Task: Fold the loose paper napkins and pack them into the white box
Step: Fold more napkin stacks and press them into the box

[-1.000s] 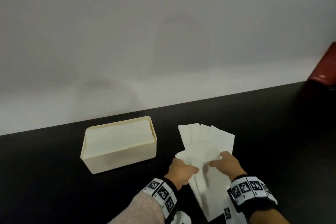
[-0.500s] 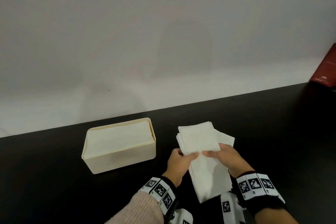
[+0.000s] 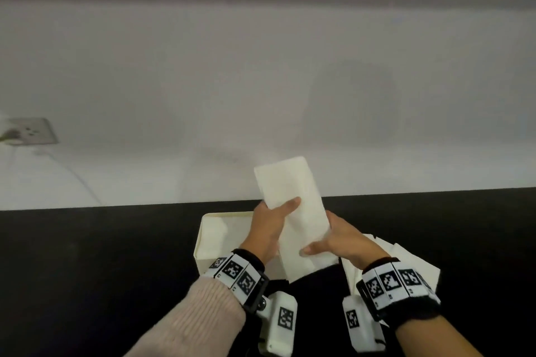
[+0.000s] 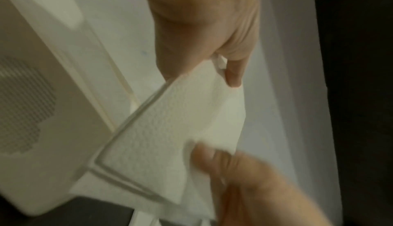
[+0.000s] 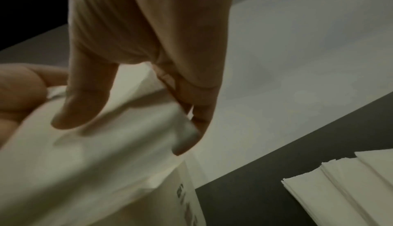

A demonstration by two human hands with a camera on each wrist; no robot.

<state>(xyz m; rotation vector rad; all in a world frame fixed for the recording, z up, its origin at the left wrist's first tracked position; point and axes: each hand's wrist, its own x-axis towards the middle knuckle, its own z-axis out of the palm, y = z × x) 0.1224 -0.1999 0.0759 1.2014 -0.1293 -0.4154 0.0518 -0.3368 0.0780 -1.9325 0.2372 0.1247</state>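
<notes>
Both hands hold a folded stack of white paper napkins point(image 3: 293, 206) lifted off the black table, tilted with its far end up. My left hand point(image 3: 272, 220) grips its left edge, thumb on top point(image 4: 234, 71). My right hand point(image 3: 333, 240) grips the lower right edge, thumb across the paper point(image 5: 85, 98). The napkin stack point(image 4: 176, 132) hangs over the right end of the white box point(image 3: 211, 238), which holds napkins and is partly hidden by my left hand. More loose napkins point(image 3: 406, 264) lie on the table under my right wrist point(image 5: 348, 184).
The black table point(image 3: 87, 269) runs to a white wall point(image 3: 261, 95) close behind the box. A wall socket point(image 3: 32, 130) with a cable sits at far left.
The hands gathered the fanned napkins into one stack, lifted it off the table and carried it left over the box. The head view has shifted, so the box sits nearer the centre.
</notes>
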